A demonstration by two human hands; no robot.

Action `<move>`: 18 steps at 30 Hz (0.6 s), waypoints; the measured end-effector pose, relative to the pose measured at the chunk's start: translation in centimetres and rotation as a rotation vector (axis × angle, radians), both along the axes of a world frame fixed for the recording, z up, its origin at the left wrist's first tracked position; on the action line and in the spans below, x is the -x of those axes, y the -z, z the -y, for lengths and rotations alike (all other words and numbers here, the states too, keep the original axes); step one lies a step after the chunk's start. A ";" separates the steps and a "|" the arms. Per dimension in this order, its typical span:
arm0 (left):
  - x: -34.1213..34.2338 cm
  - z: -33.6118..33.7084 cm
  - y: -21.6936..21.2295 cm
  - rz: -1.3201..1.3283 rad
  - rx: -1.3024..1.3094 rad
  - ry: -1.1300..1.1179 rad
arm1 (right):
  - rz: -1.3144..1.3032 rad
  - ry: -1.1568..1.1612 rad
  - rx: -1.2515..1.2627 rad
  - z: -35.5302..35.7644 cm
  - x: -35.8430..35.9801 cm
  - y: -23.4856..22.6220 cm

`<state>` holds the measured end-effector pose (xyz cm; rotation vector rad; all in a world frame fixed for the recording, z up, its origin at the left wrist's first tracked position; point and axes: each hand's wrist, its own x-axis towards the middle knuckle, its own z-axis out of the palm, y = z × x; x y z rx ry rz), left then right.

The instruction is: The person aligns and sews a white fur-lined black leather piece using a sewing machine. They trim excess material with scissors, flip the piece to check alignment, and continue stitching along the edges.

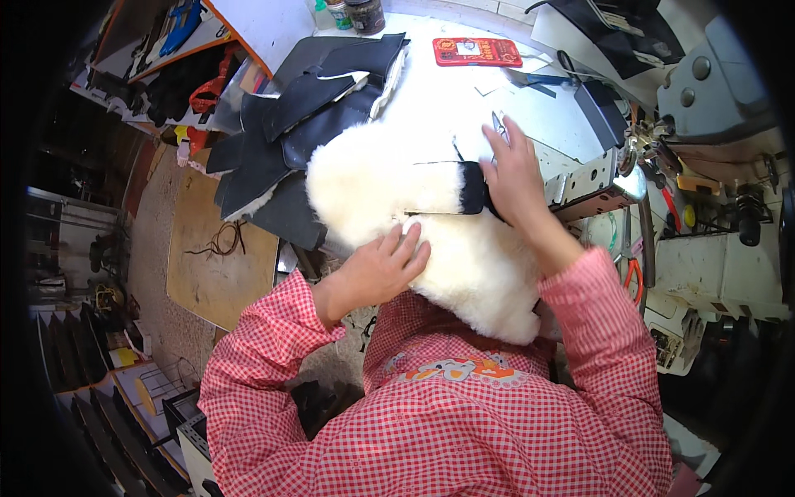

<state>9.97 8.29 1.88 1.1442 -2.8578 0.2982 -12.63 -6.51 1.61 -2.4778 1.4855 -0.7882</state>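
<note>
— Where's our big cream fleece piece [431, 224]?

— Draped from the white worktable [439, 99] to our lap. We press it flat under our left hand [385, 269], fingers together.

— And the right hand [513, 178]?

— Fingers spread loosely over the black edge strip [474, 189]. We'd best keep that seam taut and level.
</note>
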 end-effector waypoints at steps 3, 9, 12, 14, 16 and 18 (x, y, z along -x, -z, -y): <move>-0.4 0.2 0.1 -0.092 0.033 0.011 | -0.016 -0.160 -0.160 -5.8 3.8 0.0; 2.1 -1.1 2.0 -0.582 -0.011 -0.120 | 0.121 -0.117 -0.111 -13.7 11.1 -3.6; 6.8 -2.6 2.2 -0.661 0.057 -0.083 | 0.093 -0.254 0.011 -16.0 12.4 -6.8; 9.3 -3.5 1.3 -0.626 -0.084 -0.138 | 0.158 -0.368 0.002 -16.4 11.5 -7.0; 10.6 -4.0 0.1 -0.594 -0.280 -0.203 | 0.130 -0.453 -0.099 -16.2 9.7 -5.6; 9.4 -3.6 -0.7 -0.620 -0.317 -0.274 | 0.084 -0.474 -0.186 -16.0 8.2 -3.6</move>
